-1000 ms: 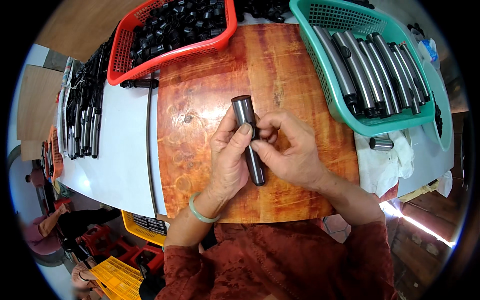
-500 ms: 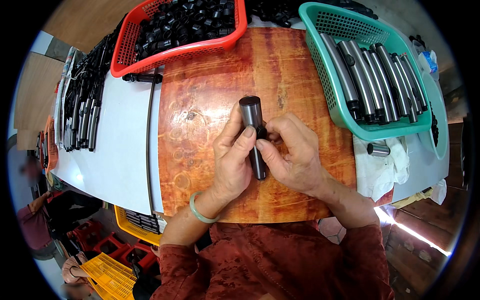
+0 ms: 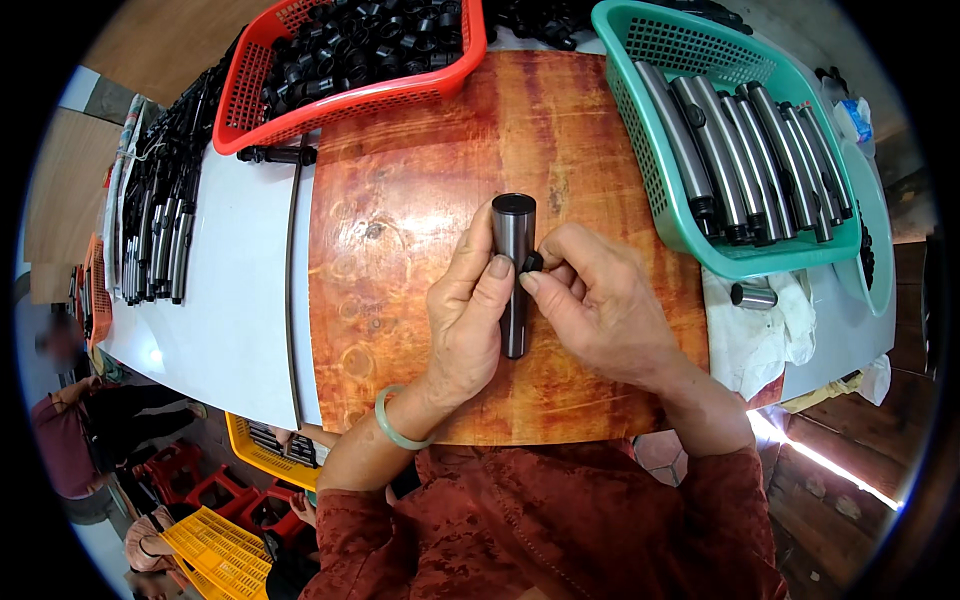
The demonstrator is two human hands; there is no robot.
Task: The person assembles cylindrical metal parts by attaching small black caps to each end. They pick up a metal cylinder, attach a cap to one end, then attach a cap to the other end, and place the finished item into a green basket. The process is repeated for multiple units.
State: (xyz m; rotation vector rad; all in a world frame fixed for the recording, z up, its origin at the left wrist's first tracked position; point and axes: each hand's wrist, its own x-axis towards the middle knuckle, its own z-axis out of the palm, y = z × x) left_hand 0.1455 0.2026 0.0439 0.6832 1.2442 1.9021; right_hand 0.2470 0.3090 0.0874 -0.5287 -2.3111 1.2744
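My left hand [image 3: 466,310] is closed around a dark grey metal tube [image 3: 514,235] with a black end cap, its capped end pointing away from me. The tube is held above the wooden board [image 3: 420,200]. On the tube's right side sits a small black knob-like part [image 3: 532,262]. My right hand [image 3: 600,305] pinches this part between thumb and bent fingers. Whether the part is fixed to the tube or only touches it, I cannot tell.
A red basket [image 3: 340,130] of black rings stands at the far left. The green basket [image 3: 690,245] at the far right holds several metal tubes. A short metal cylinder [image 3: 754,297] lies on a white cloth [image 3: 750,350]. More tubes [image 3: 165,250] are piled at left; people sit beyond.
The tube has turned slightly more upright in my left hand and shifted a little to the right. My right hand has drawn slightly right, showing more of the small black part.
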